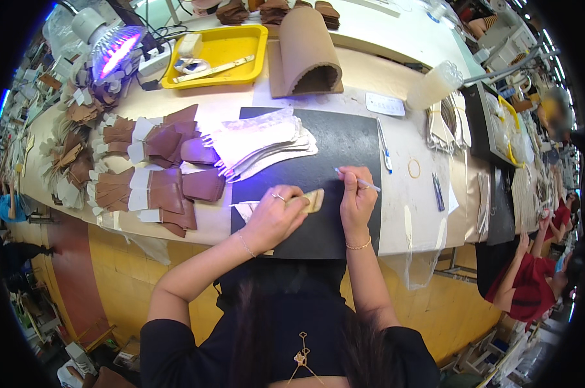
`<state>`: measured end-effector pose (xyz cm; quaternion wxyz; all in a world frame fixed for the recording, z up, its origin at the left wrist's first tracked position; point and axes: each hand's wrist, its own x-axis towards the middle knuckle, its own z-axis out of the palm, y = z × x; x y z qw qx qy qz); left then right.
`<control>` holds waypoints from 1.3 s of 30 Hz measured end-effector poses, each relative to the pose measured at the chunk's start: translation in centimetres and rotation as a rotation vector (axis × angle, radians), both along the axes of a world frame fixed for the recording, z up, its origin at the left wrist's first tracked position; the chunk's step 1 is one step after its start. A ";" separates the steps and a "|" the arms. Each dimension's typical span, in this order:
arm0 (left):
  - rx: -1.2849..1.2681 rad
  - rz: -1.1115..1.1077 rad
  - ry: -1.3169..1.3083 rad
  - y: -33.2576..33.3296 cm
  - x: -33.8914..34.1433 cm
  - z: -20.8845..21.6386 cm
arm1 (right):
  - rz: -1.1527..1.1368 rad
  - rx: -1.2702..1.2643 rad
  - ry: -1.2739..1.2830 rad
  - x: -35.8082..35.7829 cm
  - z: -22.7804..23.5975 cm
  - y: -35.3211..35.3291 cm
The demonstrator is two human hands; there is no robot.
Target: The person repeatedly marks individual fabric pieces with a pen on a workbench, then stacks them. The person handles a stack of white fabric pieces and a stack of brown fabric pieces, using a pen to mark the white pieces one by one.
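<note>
- Gripping a pen, the right hand is over the bench's black mat.
- Left hand clamped on a beige piece at the mat.
- Yellow floor below.

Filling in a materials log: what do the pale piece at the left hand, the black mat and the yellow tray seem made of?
Pale piece: unclear; perhaps wood or a firm pad, matte, with brownish streaks.
Black mat: probably rubber or plastic, smooth and dark with a faint sheen.
Yellow tray: likely moulded plastic, lightly glossy; even colour, rounded corners, raised rim.
</note>
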<state>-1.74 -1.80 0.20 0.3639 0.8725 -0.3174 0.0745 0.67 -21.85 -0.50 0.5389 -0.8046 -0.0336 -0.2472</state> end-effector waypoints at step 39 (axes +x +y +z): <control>0.605 0.191 0.368 5.2 14.8 4.3 | -0.100 -0.618 0.316 -1.6 0.9 -1.0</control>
